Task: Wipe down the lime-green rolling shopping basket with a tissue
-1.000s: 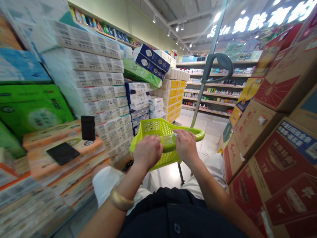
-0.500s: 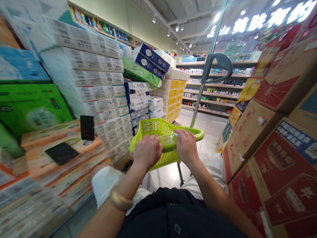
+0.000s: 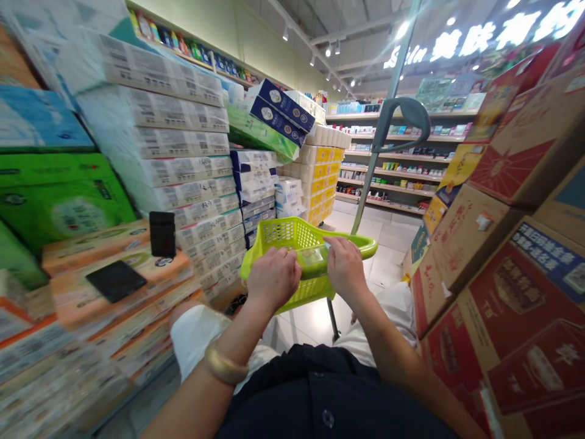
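A lime-green plastic shopping basket [image 3: 286,231] with perforated walls sits in front of my body, between my knees. My left hand [image 3: 274,277] is closed over the near side of its green handle [image 3: 315,268]. Farther right along the same handle, my right hand [image 3: 345,271] is curled with its fingers over the top. A clear label [image 3: 313,255] lies on the handle between my hands. Something small and whitish shows at my right fingertips, too small to name. Behind the basket rises a slanted metal pole [image 3: 363,204] with a grey loop grip [image 3: 404,125].
Stacks of wrapped tissue packs [image 3: 183,143] stand on the left. On the orange packs lie a flat black object [image 3: 116,280] and a small upright black one [image 3: 162,235]. Red and brown cartons [image 3: 512,286] are piled on the right. Stocked shelves [image 3: 402,155] stand beyond the tiled floor.
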`<state>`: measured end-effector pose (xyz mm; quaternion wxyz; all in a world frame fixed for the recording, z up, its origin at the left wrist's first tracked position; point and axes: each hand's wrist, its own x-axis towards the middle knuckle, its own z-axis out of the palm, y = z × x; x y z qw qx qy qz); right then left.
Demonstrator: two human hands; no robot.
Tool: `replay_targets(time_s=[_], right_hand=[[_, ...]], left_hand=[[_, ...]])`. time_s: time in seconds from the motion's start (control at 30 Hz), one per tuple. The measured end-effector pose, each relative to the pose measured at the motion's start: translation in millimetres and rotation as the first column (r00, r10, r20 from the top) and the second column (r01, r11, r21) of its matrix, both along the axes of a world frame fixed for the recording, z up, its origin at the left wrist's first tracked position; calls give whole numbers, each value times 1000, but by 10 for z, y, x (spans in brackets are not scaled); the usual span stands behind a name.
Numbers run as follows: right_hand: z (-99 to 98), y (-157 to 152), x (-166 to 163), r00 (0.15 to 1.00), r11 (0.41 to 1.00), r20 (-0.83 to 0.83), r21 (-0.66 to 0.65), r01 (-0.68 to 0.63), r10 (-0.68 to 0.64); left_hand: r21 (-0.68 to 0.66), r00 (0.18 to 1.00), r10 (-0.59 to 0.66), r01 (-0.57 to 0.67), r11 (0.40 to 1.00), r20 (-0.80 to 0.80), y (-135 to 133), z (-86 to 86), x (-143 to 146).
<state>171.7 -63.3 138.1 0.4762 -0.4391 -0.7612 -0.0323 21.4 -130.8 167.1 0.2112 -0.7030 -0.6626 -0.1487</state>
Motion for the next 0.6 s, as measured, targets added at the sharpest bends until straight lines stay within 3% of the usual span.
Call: replay_targets(time_s=[0.2,0.27,0.43,0.6], right_hand=[[-2,-180,-221,972,973,80,45,-225,221],[-6,-168,-188,975,976,60,42,-215,212],[6,-67,-61,999,999,-5,-9,-35,35],[23,-252,-252,977,981,99,3,-192,191]], left_hand=[[2,1000,-7,7,1000,3,-6,2,-14],[-2,1000,-5,5,1000,5,-10,0,-24],[-9,1000,7,-7,1000,17,-9,-3,-22],[-18,1000,-6,6,1000,19,-10,-3,-24]])
